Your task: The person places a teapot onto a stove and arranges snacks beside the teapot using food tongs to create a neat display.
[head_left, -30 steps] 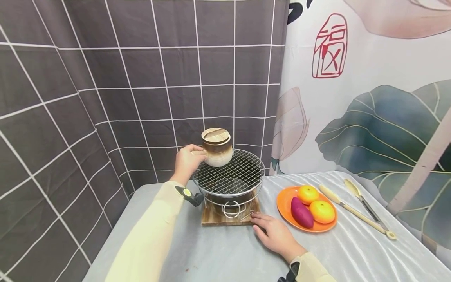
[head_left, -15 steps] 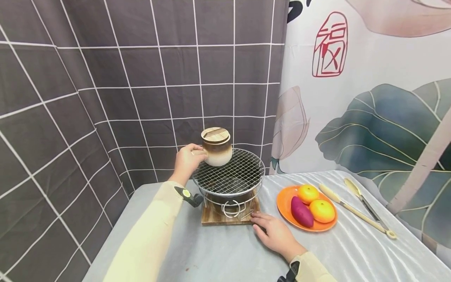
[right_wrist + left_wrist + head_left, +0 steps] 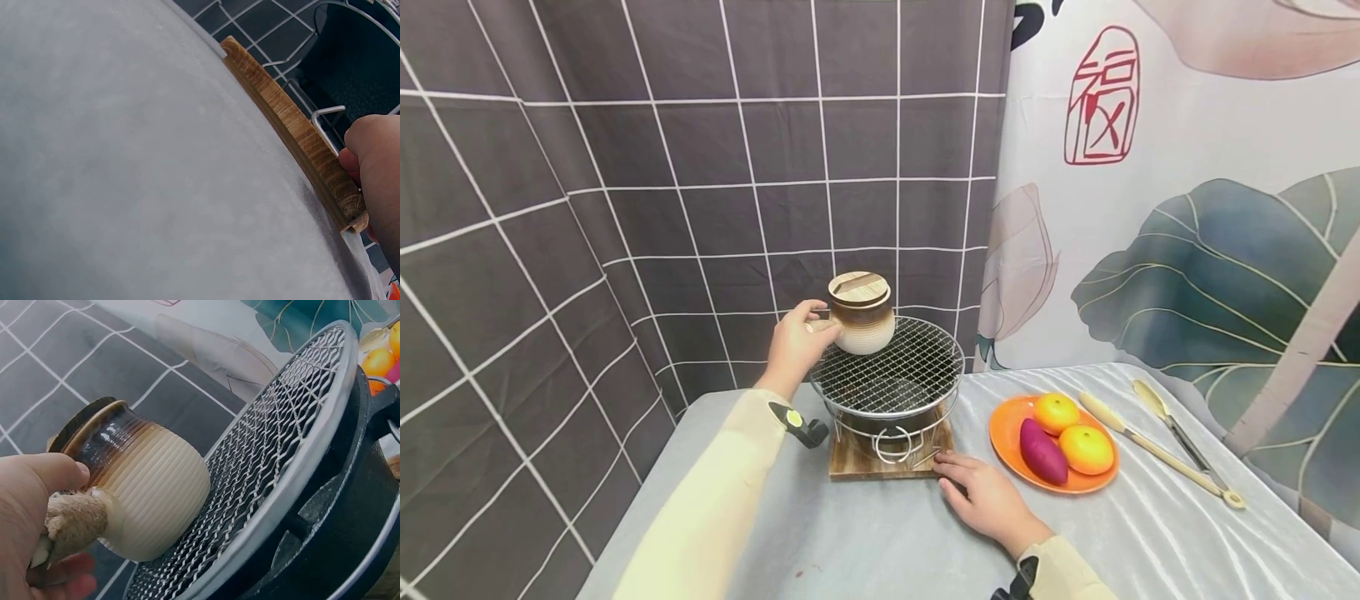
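Observation:
A small lidded ceramic pot (image 3: 863,332), brown fading to cream with a wooden lid (image 3: 859,287), stands upright on the round wire grill grate (image 3: 917,367). My left hand (image 3: 797,343) is at the pot's side handle (image 3: 78,522), which is wrapped in twine. In the left wrist view the thumb lies over the handle near the pot's wall, and the other fingers are spread below it. My right hand (image 3: 985,500) rests its fingertips on the right corner of the wooden board (image 3: 880,468) under the stove (image 3: 891,421).
An orange plate (image 3: 1000,446) holds two oranges (image 3: 1086,450) and a purple sweet potato (image 3: 1042,452), right of the stove. Tongs (image 3: 1172,458) with pale tips lie beyond it. A dark tiled-pattern curtain (image 3: 700,150) hangs close behind and left of the grey-covered table (image 3: 850,542).
The left hand's fingers have loosened from the pot's handle and spread a little, with the hand shifting slightly left. The pot and the right hand stay in place.

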The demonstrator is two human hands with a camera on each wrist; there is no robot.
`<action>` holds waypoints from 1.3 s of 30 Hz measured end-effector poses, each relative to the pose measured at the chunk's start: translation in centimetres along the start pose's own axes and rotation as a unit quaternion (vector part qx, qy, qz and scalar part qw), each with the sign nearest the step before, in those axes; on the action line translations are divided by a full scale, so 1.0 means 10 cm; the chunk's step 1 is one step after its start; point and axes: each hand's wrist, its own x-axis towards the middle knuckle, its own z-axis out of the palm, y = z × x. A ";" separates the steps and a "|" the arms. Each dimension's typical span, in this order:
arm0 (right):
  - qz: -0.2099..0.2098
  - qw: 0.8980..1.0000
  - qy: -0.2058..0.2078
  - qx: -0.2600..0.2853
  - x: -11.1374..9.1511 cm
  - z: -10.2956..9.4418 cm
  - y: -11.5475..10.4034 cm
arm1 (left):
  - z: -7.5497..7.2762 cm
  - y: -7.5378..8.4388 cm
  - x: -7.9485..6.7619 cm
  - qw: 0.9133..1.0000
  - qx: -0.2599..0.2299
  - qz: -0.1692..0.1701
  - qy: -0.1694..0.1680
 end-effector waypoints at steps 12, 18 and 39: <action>-0.001 1.000 0.000 -0.001 0.00 0.01 0.01 | -0.22 0.01 -0.11 0.995 0.100 0.018 -0.005; -0.006 1.000 0.006 -0.001 -0.01 0.00 0.01 | -0.32 0.04 -0.20 0.994 0.109 0.028 0.007; -0.001 1.000 0.001 0.002 0.00 0.01 0.01 | -0.53 -0.10 -0.73 0.986 0.145 0.075 0.031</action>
